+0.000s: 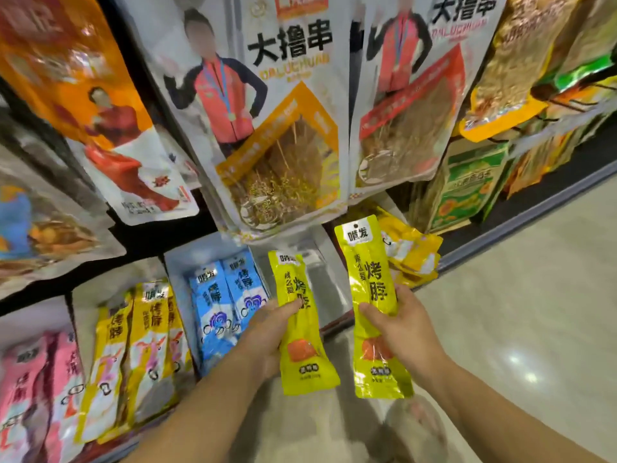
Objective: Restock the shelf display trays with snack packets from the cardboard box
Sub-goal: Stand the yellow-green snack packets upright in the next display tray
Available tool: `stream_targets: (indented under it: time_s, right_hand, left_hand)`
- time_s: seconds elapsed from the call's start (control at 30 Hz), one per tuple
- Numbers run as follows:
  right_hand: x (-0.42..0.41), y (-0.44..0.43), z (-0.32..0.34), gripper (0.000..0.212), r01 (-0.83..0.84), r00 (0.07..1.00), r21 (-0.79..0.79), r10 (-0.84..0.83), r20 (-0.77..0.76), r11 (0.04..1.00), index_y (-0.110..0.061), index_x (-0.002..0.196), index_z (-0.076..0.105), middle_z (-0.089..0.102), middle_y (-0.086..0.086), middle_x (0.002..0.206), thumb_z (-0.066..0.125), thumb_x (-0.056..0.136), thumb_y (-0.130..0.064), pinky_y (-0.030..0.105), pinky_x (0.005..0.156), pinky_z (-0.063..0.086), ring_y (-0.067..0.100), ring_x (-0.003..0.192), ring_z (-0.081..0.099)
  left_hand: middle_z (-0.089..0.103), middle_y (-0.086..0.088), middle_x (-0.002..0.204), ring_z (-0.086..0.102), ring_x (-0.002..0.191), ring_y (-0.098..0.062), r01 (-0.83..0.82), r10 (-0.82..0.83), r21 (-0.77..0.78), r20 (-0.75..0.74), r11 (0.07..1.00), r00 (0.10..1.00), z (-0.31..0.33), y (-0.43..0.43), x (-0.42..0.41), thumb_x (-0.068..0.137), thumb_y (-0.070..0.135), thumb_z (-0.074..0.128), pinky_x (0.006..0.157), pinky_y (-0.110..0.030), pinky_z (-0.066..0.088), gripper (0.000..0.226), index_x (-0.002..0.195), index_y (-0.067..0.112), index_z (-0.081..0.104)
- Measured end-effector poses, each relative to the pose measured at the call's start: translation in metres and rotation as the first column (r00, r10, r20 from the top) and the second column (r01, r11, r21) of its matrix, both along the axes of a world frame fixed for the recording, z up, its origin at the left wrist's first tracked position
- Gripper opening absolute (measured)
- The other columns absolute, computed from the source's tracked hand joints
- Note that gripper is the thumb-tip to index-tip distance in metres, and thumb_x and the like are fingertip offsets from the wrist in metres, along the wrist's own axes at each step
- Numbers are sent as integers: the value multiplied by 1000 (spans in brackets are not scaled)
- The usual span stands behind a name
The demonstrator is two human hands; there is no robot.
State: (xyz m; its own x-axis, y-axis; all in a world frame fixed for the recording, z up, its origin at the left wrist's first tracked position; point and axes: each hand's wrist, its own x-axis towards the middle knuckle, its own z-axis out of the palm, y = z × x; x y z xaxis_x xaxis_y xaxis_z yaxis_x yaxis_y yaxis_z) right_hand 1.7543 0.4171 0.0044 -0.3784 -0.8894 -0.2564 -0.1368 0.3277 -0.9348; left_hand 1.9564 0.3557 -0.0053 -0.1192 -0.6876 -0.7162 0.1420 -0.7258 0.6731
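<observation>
Left hand (263, 335) grips yellow packet (305, 359), right hand (404, 332) another packet (367, 272); both read 烤脖.

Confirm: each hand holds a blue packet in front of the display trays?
Wrong colour. Head view: the left hand holds the left yellow packet, the right hand the right yellow packet, in front of the display trays.

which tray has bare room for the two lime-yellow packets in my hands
The tray between the blue packets and the heaped yellow packets looks bare. The trays of pink packets, orange packets and blue ones are crowded.
</observation>
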Motion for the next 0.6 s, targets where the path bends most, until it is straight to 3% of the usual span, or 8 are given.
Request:
stream_targets:
  time_s: [0.07, 0.2, 0.37, 0.47, 0.6]
  right_hand:
    - [-1, -11, -16, 24, 21, 1000, 28, -21, -18, 999, -24, 107, 66, 75, -8, 93, 77, 86, -21, 32, 73, 58, 6, 79, 72]
    - [-4, -31, -41, 21, 70, 997, 77, -68, -26, 995, -23, 104, 67, 74, -7, 88, 78, 86, -24, 34, 68, 59, 8, 75, 71]
    - [-7, -54, -53, 22, 140, 990, 73, -141, -1, 987, -24, 100, 63, 73, -10, 90, 79, 85, -22, 28, 67, 53, -2, 70, 68]
    - [-10, -58, -58, 22, 157, 987, 61, -159, 21, 986, -22, 102, 64, 74, -7, 90, 78, 86, -20, 28, 65, 55, 1, 69, 69]
    - [-13, -58, -65, 23, 147, 989, 57, -149, 24, 987, -23, 104, 63, 74, -9, 90, 78, 87, -20, 20, 61, 50, -1, 71, 69]
  left_hand:
    - [73, -20, 103, 71, 91, -40, -20, 21, -20, 63, 1000, 998, -15, -23, -6, 93, 22, 69, 83, -65, 54, 23, 113, 12, 67]
    - [73, -22, 99, 72, 87, -39, -49, 53, -30, 138, 998, 989, -45, -65, -16, 88, 14, 69, 80, -61, 57, 21, 108, 9, 66]
    - [72, -19, 88, 69, 70, -30, -76, 86, -74, 140, 994, 986, -78, -100, -34, 84, 12, 72, 68, -41, 59, 7, 89, 10, 67]
    - [76, -12, 96, 73, 86, -33, -27, 41, -93, 151, 995, 988, -109, -116, -45, 62, 33, 80, 82, -54, 59, 31, 90, 21, 72]
    - [74, 2, 109, 69, 103, -26, 19, 6, -123, 200, 992, 980, -171, -136, -56, 53, 53, 78, 96, -52, 53, 59, 107, 31, 70]
